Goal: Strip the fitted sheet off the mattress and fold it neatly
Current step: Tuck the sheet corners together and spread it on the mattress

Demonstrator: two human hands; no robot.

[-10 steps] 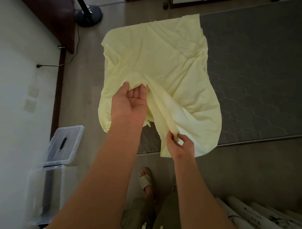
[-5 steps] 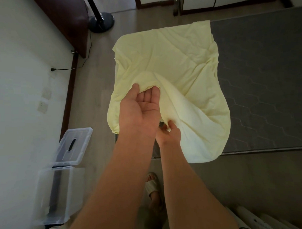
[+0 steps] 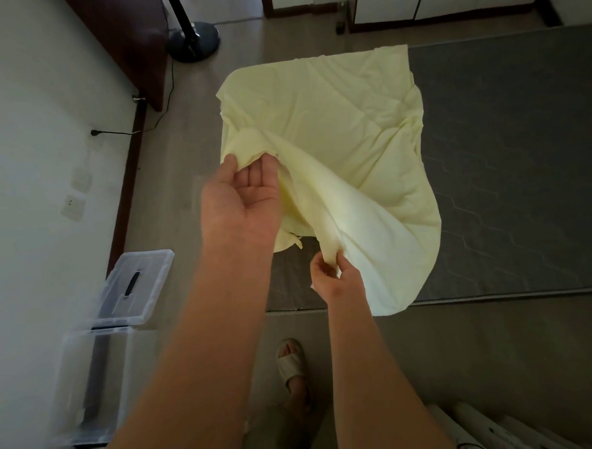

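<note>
The pale yellow fitted sheet [image 3: 335,132] lies partly folded over the near left corner of the bare grey mattress [image 3: 520,166]. My left hand [image 3: 243,199], palm up, has its fingers tucked under a raised fold of the sheet's left edge, the thumb pressing the cloth from above. Lower and to the right, my right hand [image 3: 330,273] pinches a bunched fold of the sheet's hem and holds it just above the mattress's near edge. The sheet's near right part hangs over that edge.
Clear plastic storage boxes [image 3: 101,348] stand on the left by the wall. A fan base [image 3: 194,39] and a dark wooden cabinet [image 3: 130,45] are at the back left. White rolls [image 3: 489,429] lie at the bottom right. My slippered foot [image 3: 291,362] is on the floor.
My right hand has moved from under my left hand down and to the right, drawing the pinched hem with it. My left hand keeps its hold on the raised fold.
</note>
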